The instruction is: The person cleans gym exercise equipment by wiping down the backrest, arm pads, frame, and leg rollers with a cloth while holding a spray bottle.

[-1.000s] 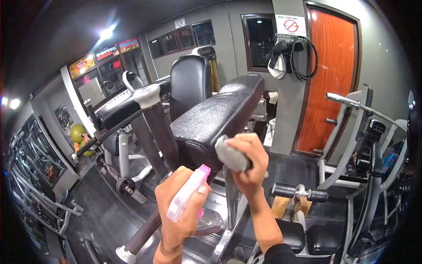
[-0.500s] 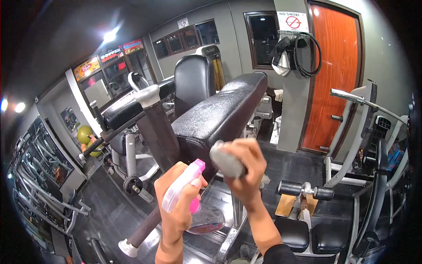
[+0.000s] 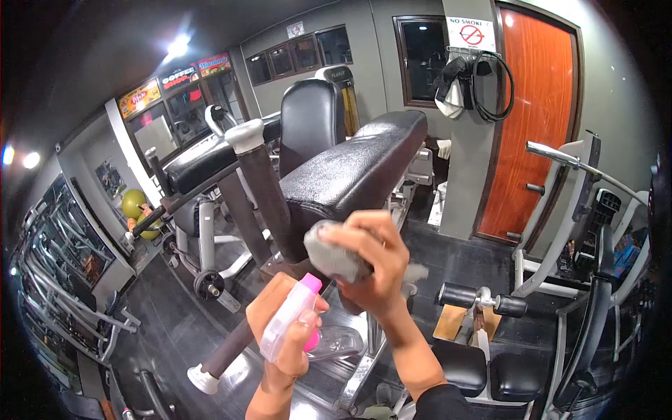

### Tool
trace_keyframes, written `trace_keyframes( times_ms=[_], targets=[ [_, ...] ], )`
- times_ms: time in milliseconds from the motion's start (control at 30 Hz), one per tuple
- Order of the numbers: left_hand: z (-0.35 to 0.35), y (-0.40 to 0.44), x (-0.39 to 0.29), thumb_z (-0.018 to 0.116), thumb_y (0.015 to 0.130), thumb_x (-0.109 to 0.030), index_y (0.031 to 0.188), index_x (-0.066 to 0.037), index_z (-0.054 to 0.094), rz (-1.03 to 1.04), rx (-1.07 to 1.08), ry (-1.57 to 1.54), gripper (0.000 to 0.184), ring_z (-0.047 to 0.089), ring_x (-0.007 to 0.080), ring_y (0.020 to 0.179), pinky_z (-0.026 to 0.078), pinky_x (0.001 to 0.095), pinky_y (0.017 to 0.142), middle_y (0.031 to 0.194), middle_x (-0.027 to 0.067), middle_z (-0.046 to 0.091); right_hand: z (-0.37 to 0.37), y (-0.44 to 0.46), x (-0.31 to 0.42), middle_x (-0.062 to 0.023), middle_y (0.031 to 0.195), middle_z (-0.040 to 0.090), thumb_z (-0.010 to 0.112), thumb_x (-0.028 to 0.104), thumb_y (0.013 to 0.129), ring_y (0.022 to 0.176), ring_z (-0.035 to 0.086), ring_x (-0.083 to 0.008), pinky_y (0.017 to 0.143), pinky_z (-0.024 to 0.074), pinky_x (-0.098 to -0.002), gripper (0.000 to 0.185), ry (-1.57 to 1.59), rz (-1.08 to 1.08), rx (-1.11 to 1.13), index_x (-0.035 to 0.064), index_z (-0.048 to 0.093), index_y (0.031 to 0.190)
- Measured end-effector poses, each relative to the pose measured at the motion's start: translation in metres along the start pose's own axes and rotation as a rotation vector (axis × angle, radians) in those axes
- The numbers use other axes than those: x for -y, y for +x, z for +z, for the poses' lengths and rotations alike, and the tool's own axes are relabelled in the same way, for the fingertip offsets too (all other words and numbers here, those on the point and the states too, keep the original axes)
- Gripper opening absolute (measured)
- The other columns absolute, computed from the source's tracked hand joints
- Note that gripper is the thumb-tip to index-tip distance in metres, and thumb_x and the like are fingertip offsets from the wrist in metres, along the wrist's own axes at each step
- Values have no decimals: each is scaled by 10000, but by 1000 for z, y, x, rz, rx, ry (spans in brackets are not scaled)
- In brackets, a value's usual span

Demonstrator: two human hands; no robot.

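My left hand (image 3: 268,302) is wrapped round a spray bottle (image 3: 292,316) with a whitish head and a pink nozzle and trigger. Its clear body shows below the fist, partly hidden. In my right hand (image 3: 381,262) is a bunched grey cloth (image 3: 333,250), slightly blurred, just above and to the right of the nozzle. Both hands are in front of the near end of a black padded bench (image 3: 350,164). Beside that pad a dark post (image 3: 264,185) with a pale cap rises, and the cloth looks close to it; contact I cannot tell.
A black backrest (image 3: 311,122) stands behind the bench. At the lower right are black seat pads (image 3: 458,365) and foam rollers (image 3: 460,297). A barbell (image 3: 553,154) rests on a rack by the orange door (image 3: 539,126). Below left, a capped bar (image 3: 220,360) juts out.
My right hand has moved left with the grey cloth, closer to the post. My left hand and the spray bottle have dropped slightly. The view has shifted a little.
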State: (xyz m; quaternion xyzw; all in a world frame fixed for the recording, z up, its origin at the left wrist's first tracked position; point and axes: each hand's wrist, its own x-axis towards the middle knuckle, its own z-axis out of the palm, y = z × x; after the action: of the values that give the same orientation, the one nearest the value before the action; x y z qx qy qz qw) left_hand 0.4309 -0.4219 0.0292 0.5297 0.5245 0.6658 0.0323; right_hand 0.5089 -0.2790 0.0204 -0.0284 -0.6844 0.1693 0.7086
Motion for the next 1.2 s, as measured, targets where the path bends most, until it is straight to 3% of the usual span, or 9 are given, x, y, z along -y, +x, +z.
trace_keyframes(
  times_ms=[133,233,333,467,600,700,1033,1100,1200],
  targets=[
    [0,-10,-1,559,755,-310,738,37,618,-2,-2,7,353,516,163,556,390,280,517,687,99,559,17,-73,-22,-70,970,630,817,70,664,860,646,-215,720,526,-312,359,10,55,-125,136,745,1009],
    [-2,-16,-3,573,754,-254,746,33,640,-21,-11,-5,295,516,210,585,393,327,554,658,107,563,19,-79,-36,-135,950,610,725,58,726,897,609,-290,830,469,-349,291,-151,434,-290,5,645,1001],
    [-7,-20,-2,570,766,-250,755,33,639,-15,21,21,292,530,214,608,404,327,568,666,109,571,22,-76,-27,-134,948,611,718,69,740,910,607,-297,848,459,-339,299,-93,421,-287,-22,622,1008],
    [-9,-23,-5,566,777,-218,765,38,634,-67,15,-71,265,542,207,625,413,325,575,680,113,587,28,-102,0,-76,949,638,809,85,598,845,649,-240,744,522,-336,367,44,20,-119,109,753,960],
    [-9,-23,-7,561,785,-171,773,47,630,-82,52,-115,229,552,198,617,421,316,566,694,113,595,12,-87,-23,-97,968,657,777,38,626,858,658,-251,736,529,-327,361,-42,21,-98,100,739,980],
    [-12,-23,0,561,797,-142,783,53,626,-59,125,-115,206,570,188,613,441,306,568,709,113,598,13,-74,-53,-147,983,657,685,-2,679,912,646,-324,797,506,-366,327,-123,404,-271,34,686,1004],
    [2,-16,-2,600,817,-79,838,48,610,-23,165,-121,129,580,206,584,455,296,536,726,109,556,13,-92,-49,-151,981,659,697,-48,637,903,654,-330,821,507,-351,362,-71,101,-179,38,675,988],
    [3,-7,0,615,813,-75,835,31,607,108,180,23,108,567,226,569,445,304,524,714,106,540,13,-83,-68,-79,948,647,689,-2,769,888,611,-187,836,470,-297,257,-65,410,-250,4,635,1020],
    [8,5,-9,641,807,-75,821,-1,596,258,158,273,87,537,263,541,427,326,501,704,97,517,-1,-72,-90,-54,974,654,662,-30,818,931,589,-143,859,465,-290,237,-31,524,-285,7,636,1051]
  ],
)
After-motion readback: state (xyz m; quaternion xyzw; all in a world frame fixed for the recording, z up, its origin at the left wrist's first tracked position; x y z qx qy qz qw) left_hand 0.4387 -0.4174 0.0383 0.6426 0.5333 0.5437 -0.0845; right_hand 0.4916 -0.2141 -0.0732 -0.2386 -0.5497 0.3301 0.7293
